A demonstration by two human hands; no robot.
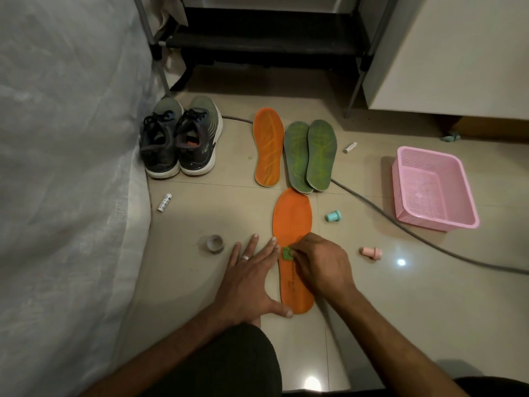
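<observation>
An orange insole [292, 219] lies lengthwise on the tiled floor in front of me. My left hand [252, 279] lies flat with straight fingers along its left edge, thumb against the heel end. My right hand [317, 265] rests over the insole's middle and pinches a small green piece [287, 253] against it. A second orange insole [268, 146] and two overlapping green insoles [310, 156] lie farther back. A pair of dark sneakers [180, 138] stands at the left.
A tape roll [215, 243] sits left of my left hand. A teal cap [333, 215], a pink cap [371, 252], two white tubes [164, 202] [349, 147], a pink basket [435, 190] and a grey cable [400, 224] lie around. A covered mattress [65, 167] bounds the left.
</observation>
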